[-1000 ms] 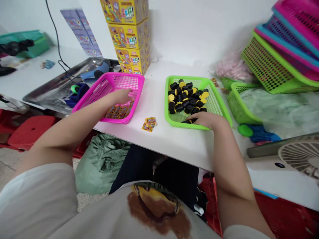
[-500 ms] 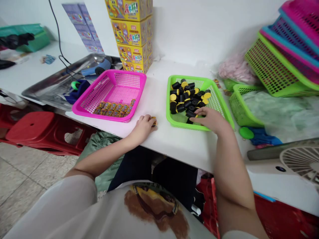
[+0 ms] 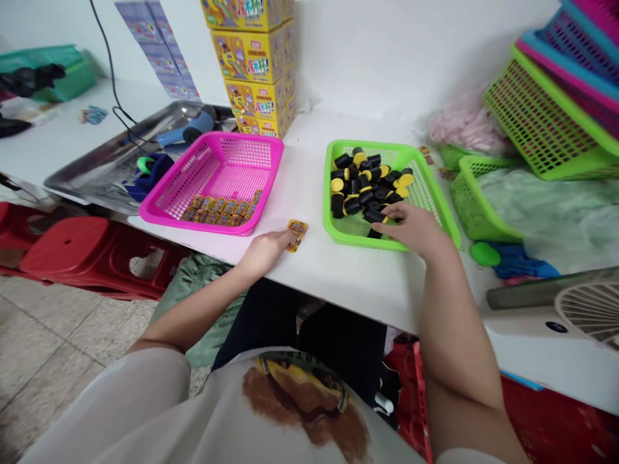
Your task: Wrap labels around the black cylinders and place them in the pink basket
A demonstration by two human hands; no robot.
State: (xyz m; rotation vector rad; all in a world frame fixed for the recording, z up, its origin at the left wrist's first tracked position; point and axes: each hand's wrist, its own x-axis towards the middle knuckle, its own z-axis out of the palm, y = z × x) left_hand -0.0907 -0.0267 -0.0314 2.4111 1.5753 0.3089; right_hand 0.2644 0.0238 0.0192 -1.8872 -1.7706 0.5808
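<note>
On the white tabletop, my left hand (image 3: pixel 265 252) has its fingers bunched on the near-left edge of a small yellow printed label (image 3: pixel 299 229), thumb and fingertips pressed to it. Whether this is one label or a thin stack, I cannot tell. My right hand (image 3: pixel 414 227) reaches over the near rim of the green basket (image 3: pixel 348 240). Its thumb and fingers close round a small black canister (image 3: pixel 373 215) with a yellow lid. Around it in the basket lie several loose canisters of the same kind.
To the left, a pink basket (image 3: pixel 147 207) holds rows of label-wrapped canisters (image 3: pixel 225 207). Yellow boxes (image 3: pixel 256 61) stand stacked by the wall. A metal tray (image 3: pixel 68 177) carries a tape dispenser (image 3: pixel 151 174). Stacked baskets (image 3: pixel 546 109) and a fan (image 3: pixel 585 312) are at right.
My left hand has drawn back left, so more of the yellow label shows. My right hand stays at the canister in the green basket. The view has shifted slightly.
</note>
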